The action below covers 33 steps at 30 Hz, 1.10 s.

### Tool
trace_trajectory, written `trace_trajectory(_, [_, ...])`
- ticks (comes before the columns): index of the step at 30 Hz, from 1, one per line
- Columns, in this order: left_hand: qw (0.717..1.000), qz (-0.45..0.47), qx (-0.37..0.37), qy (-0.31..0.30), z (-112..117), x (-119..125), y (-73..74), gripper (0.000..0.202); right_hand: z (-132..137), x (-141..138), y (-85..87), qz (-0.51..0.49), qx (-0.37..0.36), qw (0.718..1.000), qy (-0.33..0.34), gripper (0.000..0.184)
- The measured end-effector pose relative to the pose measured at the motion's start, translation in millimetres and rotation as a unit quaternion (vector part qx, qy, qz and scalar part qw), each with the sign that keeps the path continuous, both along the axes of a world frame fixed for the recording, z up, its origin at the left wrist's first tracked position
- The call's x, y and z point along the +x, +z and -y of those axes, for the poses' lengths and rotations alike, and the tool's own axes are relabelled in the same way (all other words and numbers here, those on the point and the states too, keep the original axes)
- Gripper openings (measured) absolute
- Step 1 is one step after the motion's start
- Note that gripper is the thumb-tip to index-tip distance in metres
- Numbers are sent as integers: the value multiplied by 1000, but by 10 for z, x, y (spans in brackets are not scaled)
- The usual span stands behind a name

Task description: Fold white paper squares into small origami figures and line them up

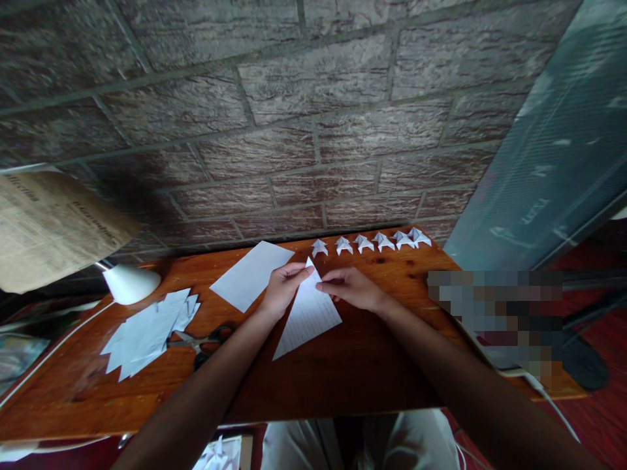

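Note:
A sheet of paper (309, 316), folded to a triangle and covered with faint writing, is held above the wooden table with its tip pointing away from me. My left hand (285, 287) pinches it near the tip, thumb on top. On the opposite edge, my right hand (353, 287) has its thumb and fingertips closed on the paper. Behind my hands, a row of several small folded paper figures (364, 243) stands along the table's back edge. To the left lies a flat white sheet of paper (252, 274).
Scissors (196, 341) with dark handles lie beside my left forearm, next to a pile of paper pieces (147, 336). A lamp with a white base (130, 284) stands at the left. A brick wall (294, 150) rises behind the table (372, 365). A blurred-out object (504, 326) is on the right.

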<state>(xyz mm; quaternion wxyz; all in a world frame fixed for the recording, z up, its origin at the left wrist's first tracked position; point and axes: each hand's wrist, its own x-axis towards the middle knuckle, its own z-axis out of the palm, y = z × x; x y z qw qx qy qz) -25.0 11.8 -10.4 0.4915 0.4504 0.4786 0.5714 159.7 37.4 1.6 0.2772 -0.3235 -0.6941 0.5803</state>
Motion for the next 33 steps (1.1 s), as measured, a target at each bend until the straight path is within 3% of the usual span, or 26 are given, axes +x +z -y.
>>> trace_trajectory(7, [998,-38,6,-46,15,-7,7,27,1,10,16,-1,-5,1000,-14,33])
trace_trajectory(14, [999,-36,4,-27,37,15,24,27,3,5,23,4,1,1000,0,31])
trace_trajectory(23, [999,31,-15,-19,14,6,13,31,-11,1,-54,15,2,999,40,34])
trace_trajectory(28, [998,18,-6,-54,17,9,-15,31,9,-9,-29,10,11,1000,25,35])
trace_trajectory(33, [995,61,-46,-66,40,26,20,36,18,-3,-21,8,5,1000,17,31])
